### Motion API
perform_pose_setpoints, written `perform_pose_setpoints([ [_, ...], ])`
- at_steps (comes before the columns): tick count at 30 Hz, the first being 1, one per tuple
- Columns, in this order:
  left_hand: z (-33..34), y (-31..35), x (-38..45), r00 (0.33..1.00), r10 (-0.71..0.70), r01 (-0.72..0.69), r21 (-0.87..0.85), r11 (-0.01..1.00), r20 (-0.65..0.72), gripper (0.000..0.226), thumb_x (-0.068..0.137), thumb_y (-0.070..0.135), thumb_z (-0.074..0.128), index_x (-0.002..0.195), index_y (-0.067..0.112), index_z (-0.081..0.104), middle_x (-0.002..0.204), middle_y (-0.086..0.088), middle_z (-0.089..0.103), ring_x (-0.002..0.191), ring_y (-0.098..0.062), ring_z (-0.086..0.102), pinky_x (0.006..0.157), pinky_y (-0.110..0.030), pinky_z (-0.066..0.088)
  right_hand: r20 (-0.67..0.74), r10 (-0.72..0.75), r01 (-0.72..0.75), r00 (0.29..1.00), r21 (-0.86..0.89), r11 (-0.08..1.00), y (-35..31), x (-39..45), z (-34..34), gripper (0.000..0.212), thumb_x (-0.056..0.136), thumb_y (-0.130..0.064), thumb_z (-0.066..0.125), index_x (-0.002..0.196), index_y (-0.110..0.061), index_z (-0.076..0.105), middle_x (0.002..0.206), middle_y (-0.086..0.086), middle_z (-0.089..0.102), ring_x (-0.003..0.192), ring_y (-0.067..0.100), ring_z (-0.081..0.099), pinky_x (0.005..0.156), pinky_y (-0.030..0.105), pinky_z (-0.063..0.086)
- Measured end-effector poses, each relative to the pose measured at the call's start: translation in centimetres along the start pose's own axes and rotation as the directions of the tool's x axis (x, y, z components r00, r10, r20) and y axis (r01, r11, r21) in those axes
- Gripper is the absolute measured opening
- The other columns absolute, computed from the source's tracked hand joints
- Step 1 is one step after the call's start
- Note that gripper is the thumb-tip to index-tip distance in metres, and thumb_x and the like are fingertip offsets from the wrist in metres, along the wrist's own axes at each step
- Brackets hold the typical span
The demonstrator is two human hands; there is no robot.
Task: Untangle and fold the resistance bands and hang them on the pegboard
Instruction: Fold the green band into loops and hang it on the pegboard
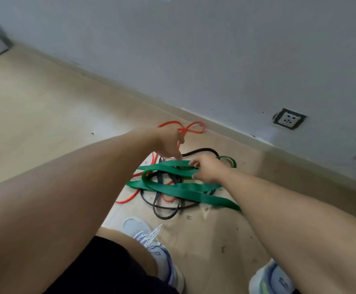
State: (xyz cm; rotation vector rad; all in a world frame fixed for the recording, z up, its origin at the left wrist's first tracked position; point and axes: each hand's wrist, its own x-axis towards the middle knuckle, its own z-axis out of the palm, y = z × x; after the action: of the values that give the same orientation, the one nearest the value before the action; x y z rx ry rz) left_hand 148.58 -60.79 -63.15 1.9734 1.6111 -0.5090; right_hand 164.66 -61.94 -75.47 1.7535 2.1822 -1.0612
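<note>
1. Head view is looking down at a beige floor (45,115) where it is meeting a grey wall (215,49), with a person's two bare arms reaching forward over a heap of resistance bands.
2. A wide green band (183,192) is lying on top of the heap, looping back over itself several times and trailing off toward the near right.
3. A thin black band (164,215) is snaking under the green one, one loop of it sticking out on the near side and another arc showing on the far side of the heap.
4. A thin red band (190,128) is curling in a figure-eight on the far side, close to the baseboard (247,136), and running under the heap to come out again at the near left.
5. The left hand (168,145) is hanging over the far part of the heap, fingers pointing down at the top fold of the green band; whether it is gripping anything I cannot tell from here.
6. The right hand (206,169) is pinching the top fold of the green band between thumb and fingers, right beside the left hand's fingertips.
7. A wall socket (289,118) is sitting low on the wall at the far right, well apart from the bands.
8. Two pale sneakers, the left sneaker (153,251) and the right sneaker (272,279), are standing on the floor near the bottom edge, just this side of the heap.
</note>
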Motion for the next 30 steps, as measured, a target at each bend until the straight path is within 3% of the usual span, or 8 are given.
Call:
perform_pose_setpoints([
  [5,0.3,-1.3,1.3,0.999,0.032,-0.032,-0.005,0.999,0.038,0.064,0.096,0.037,0.066,0.152,0.020,0.042,0.147,-0.004,0.053,0.132,-0.026,0.051,0.111,-0.040,0.043,0.083,0.040,-0.038,0.996,-0.029,0.999,0.6,3.4,7.2,0.060,0.090,-0.026,0.073,0.147,-0.028,0.054,0.143,-0.001,0.062,0.131,0.023,0.058,0.107,0.038,0.050],
  [11,0.7,-1.5,1.5,0.996,0.066,-0.066,0.009,0.998,0.064,0.066,0.095,0.043,0.066,0.152,0.025,0.040,0.143,-0.001,0.057,0.129,-0.025,0.054,0.109,-0.041,0.045,0.075,0.084,-0.072,0.994,-0.156,0.985,2.5,5.4,12.8,0.085,0.092,-0.023,0.074,0.162,-0.024,0.027,0.164,-0.001,0.034,0.151,0.024,0.032,0.123,0.041,0.032],
  [17,1.1,-2.7,1.2,0.995,0.029,-0.030,0.013,0.999,0.094,0.065,0.095,0.039,0.067,0.153,0.025,0.040,0.152,0.000,0.049,0.136,-0.024,0.049,0.112,-0.040,0.038,-0.118,0.078,-0.116,0.990,-0.363,0.924,1.8,5.5,15.1,0.059,0.088,-0.017,0.070,0.143,-0.017,0.049,0.139,0.007,0.051,0.132,0.026,0.047,0.116,0.041,0.039],
  [20,0.9,-3.0,1.0,0.994,0.020,-0.020,-0.001,1.000,0.106,0.066,0.095,0.039,0.067,0.153,0.024,0.040,0.152,-0.001,0.048,0.136,-0.024,0.049,0.112,-0.039,0.039,-0.134,0.005,-0.057,0.991,-0.386,0.921,1.5,5.2,14.5,0.050,0.088,-0.028,0.069,0.134,-0.015,0.053,0.131,0.007,0.055,0.125,0.026,0.051,0.111,0.040,0.043],
  [23,0.3,-2.8,0.8,0.996,0.026,-0.027,0.007,1.000,0.082,0.069,0.093,0.035,0.070,0.154,0.022,0.040,0.154,-0.003,0.047,0.137,-0.026,0.048,0.113,-0.040,0.038,-0.079,-0.018,-0.001,0.997,-0.241,0.971,1.5,4.7,12.3,0.037,0.089,-0.031,0.064,0.124,-0.022,0.056,0.122,0.001,0.057,0.117,0.024,0.055,0.103,0.039,0.048],
  [26,0.0,-2.8,0.6,0.997,0.021,-0.020,-0.007,1.000,0.073,0.076,0.089,0.028,0.077,0.154,0.021,0.039,0.153,-0.005,0.048,0.136,-0.028,0.050,0.111,-0.040,0.041,0.060,-0.092,0.098,0.994,-0.109,0.989,1.2,3.8,7.6,0.025,0.083,-0.031,0.066,0.107,-0.028,0.057,0.107,-0.004,0.060,0.099,0.022,0.061,0.085,0.036,0.052],
  [30,-0.6,-2.1,-0.4,0.999,0.031,-0.031,-0.017,0.999,0.029,0.089,0.080,0.022,0.085,0.155,0.018,0.036,0.153,-0.007,0.047,0.137,-0.029,0.048,0.110,-0.037,0.041,0.142,-0.175,0.193,0.974,-0.123,0.973,-0.4,1.8,-1.3,0.030,0.075,-0.023,0.081,0.099,-0.027,0.063,0.093,-0.006,0.067,0.085,0.015,0.064,0.069,0.028,0.050],
])
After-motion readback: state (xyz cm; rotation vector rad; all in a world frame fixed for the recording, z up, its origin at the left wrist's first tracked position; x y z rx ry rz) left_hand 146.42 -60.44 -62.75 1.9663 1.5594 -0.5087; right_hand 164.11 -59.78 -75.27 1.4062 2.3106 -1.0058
